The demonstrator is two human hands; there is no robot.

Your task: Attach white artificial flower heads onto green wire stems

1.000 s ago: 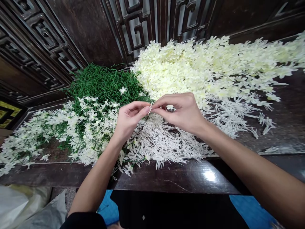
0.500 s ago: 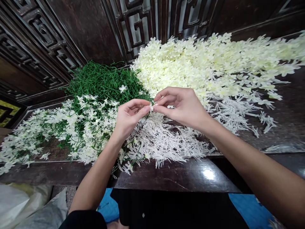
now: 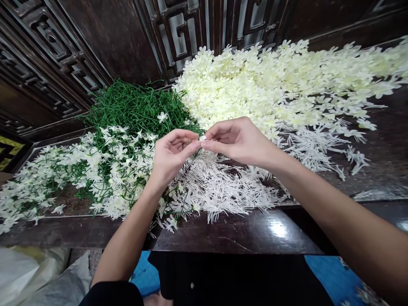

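A small white artificial flower (image 3: 202,138) is pinched where my two hands meet. My left hand (image 3: 174,153) grips it between thumb and index finger from the left. From the right, my right hand (image 3: 237,140) closes its thumb and fingertips on the same flower. The fingertips hide much of it. Below the hands lies a pile of thin white stamen pieces (image 3: 226,189). Behind them spreads a heap of loose cream blossoms (image 3: 239,89). Green plastic stems (image 3: 137,104) are bunched at the back left, with stemmed white flowers (image 3: 117,170) in front of them.
Everything lies on a dark polished wooden bench (image 3: 236,233) backed by carved lattice panels (image 3: 178,29). More white stamen pieces (image 3: 312,148) lie to the right. Pale sacks (image 3: 44,272) stand on the floor at lower left. A blue surface (image 3: 331,276) shows below the bench.
Both hands stay pinched together at nearly the same spot, with the fingertips shifting slightly around the flower. The view has moved a little.
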